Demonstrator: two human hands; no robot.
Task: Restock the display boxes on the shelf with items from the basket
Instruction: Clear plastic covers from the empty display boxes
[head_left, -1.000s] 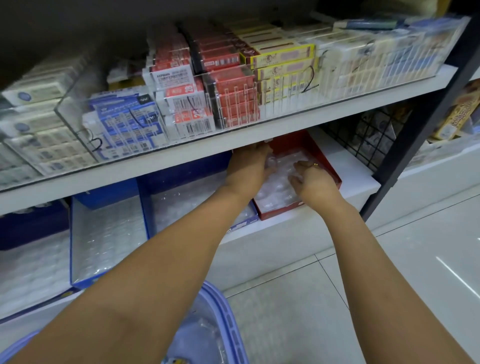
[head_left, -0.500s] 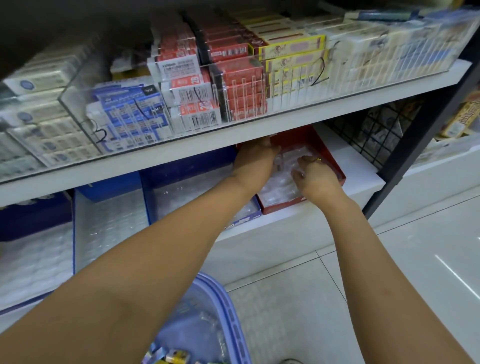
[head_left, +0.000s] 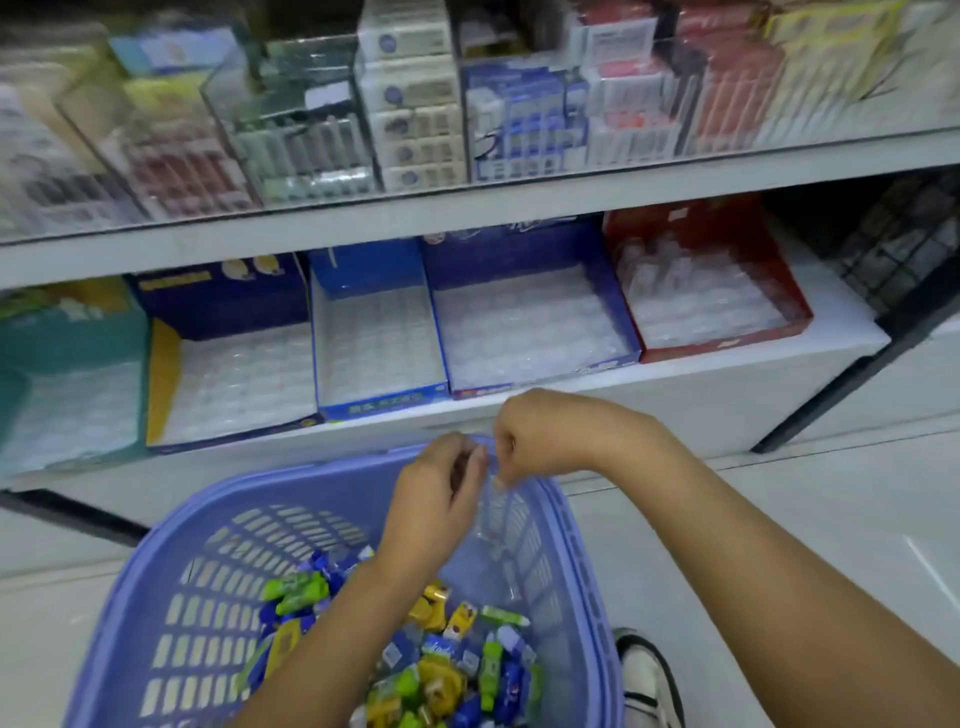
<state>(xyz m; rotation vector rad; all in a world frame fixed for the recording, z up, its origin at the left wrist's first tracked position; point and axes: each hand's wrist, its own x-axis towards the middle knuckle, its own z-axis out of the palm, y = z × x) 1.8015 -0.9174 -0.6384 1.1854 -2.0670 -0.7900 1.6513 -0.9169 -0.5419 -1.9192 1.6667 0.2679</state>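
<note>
Both hands are up over the far end of the basket (head_left: 311, 470), forearms reaching in from the near edge. The left hand (head_left: 436, 493) has its fingers curled and the right hand (head_left: 540, 441) is bent down at the wrist. Together they pinch a clear plastic piece (head_left: 493, 519) that hangs between them. It is thin and glassy, too see-through to make out its shape.

The basket is lilac-blue plastic with slotted walls and a ribbed rim, and it sits in the near centre. In its bottom is a heap of small wrapped sweets (head_left: 431, 670), glossy green, yellow and blue.

Beyond it, the white lower shelf (head_left: 675, 395) carries a row of cardboard display boxes (head_left: 363, 270) lined with clear dimpled trays. The red box (head_left: 717, 221) is at the far right. A white shoe (head_left: 644, 675) is just right of the basket.
</note>
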